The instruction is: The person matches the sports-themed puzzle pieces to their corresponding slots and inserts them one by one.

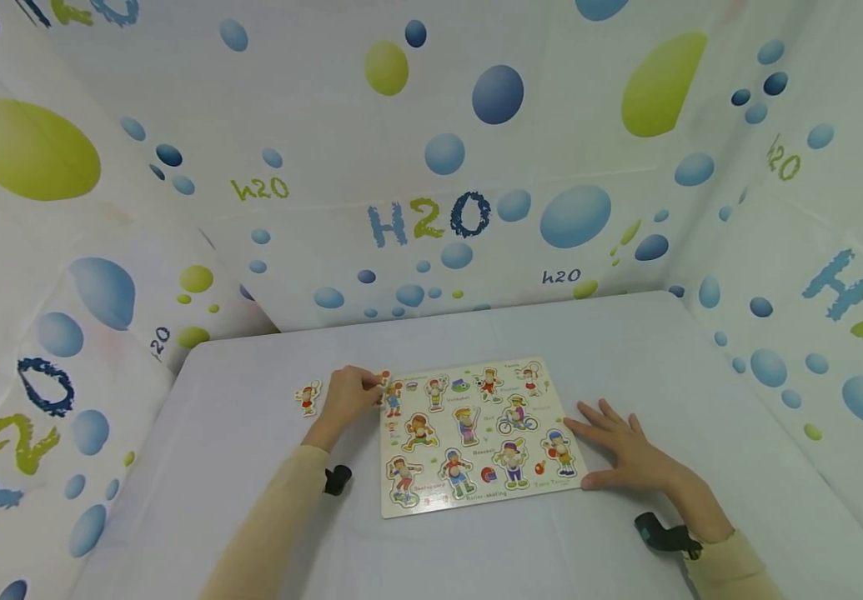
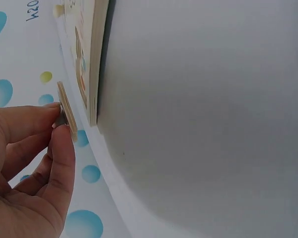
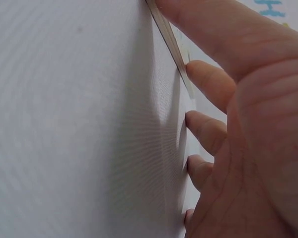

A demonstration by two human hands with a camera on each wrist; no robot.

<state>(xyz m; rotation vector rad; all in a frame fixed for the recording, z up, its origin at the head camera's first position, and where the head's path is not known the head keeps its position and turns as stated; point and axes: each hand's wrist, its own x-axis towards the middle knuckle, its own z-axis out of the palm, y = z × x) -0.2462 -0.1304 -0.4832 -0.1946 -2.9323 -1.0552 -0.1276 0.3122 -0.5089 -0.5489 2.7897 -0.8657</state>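
Observation:
A wooden puzzle board [image 1: 476,500] with sports figures lies on the white table. My left hand [image 1: 350,396] is at its upper left corner. In the left wrist view, thumb and fingers pinch a thin wooden puzzle piece [image 2: 67,111] by a small greyish knob on its back. That piece is tilted on edge, just apart from the board's side [image 2: 93,74]; its picture is mostly hidden. My right hand [image 1: 629,450] has its fingers spread, with thumb and index finger touching the board's right edge and the other fingertips on the table.
A loose puzzle piece of a figure with a racket [image 1: 308,398] lies on the table [image 1: 266,375] left of the board. Sheets printed with blue and green drops [image 1: 444,154] stand behind and at both sides. Dark wrist cameras [image 1: 664,533] sit on both wrists.

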